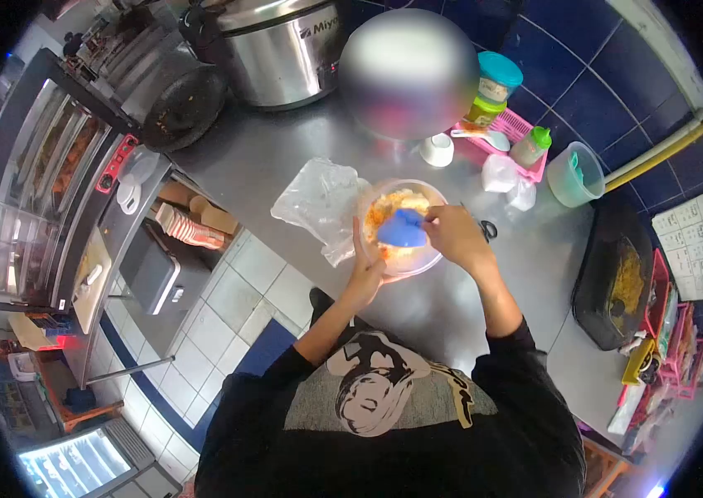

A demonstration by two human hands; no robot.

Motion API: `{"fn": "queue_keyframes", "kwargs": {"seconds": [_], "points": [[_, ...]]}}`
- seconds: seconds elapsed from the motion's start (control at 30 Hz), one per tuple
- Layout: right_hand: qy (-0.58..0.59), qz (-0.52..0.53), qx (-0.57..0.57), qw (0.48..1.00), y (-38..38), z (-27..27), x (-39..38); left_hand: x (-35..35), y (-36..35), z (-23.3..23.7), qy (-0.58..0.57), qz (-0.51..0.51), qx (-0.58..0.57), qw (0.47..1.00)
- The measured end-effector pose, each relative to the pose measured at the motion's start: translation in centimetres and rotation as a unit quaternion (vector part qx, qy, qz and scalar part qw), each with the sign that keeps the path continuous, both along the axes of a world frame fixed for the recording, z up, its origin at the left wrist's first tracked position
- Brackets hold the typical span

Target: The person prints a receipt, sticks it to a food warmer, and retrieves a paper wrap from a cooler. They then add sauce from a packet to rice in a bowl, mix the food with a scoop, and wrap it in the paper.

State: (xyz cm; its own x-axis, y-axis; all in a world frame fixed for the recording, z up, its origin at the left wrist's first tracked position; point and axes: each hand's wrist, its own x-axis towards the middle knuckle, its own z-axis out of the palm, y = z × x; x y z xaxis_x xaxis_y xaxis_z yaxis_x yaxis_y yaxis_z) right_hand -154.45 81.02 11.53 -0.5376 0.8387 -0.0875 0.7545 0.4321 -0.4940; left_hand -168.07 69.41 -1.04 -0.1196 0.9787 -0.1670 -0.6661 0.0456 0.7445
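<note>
My left hand [365, 274] grips the near left side of a clear plastic bowl [419, 267] on the steel counter. Inside the bowl lies white rice [411, 199] with orange-red seasoning or sauce on it. A blue rice paddle [401, 231] is pinched in my right hand [455, 236], its broad blade over and against the rice. Just left of the bowl is a crumpled clear plastic bag [314, 199]. Black-handled scissors [489, 229] lie beside my right wrist, partly hidden.
Behind the bowl stand a small white bowl [437, 150], a steel rice cooker [281, 62] and a pink basket [525, 133] with bottles. A clear tub [575, 174] is at the back right. A black tray of yellow food [627, 286] sits right; a glass display cabinet [44, 191] stands left.
</note>
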Motion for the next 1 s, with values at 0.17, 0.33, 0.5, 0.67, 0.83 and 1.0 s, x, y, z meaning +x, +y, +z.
{"fn": "queue_keyframes", "kwargs": {"seconds": [0.17, 0.33, 0.5, 0.67, 0.83, 1.0], "points": [[-0.066, -0.019, 0.043, 0.997, -2.5, -3.6, 0.1, 0.2, -0.6, 0.3, 0.021, -0.007, 0.006, 1.000], [0.012, -0.031, -0.006, 0.999, -2.0, -2.7, 0.6, 0.4, -0.5, -3.0, 0.130, 0.007, 0.047, 0.990], [-0.037, -0.083, 0.054, 0.994, -2.9, -4.7, -0.7, -0.1, -0.6, -2.7, 0.063, 0.001, 0.017, 0.998], [0.019, -0.082, 0.114, 0.990, -3.8, -1.9, -0.2, 0.2, 0.0, -1.2, 0.059, 0.024, 0.023, 0.998], [-0.038, -0.170, 0.144, 0.974, -3.9, -6.5, 0.7, 1.2, -0.4, 0.6, 0.215, 0.063, 0.052, 0.973], [0.192, -0.143, 0.003, 0.971, -4.4, -9.8, 3.2, 1.6, -0.1, -2.0, 0.262, 0.080, 0.059, 0.960]]}}
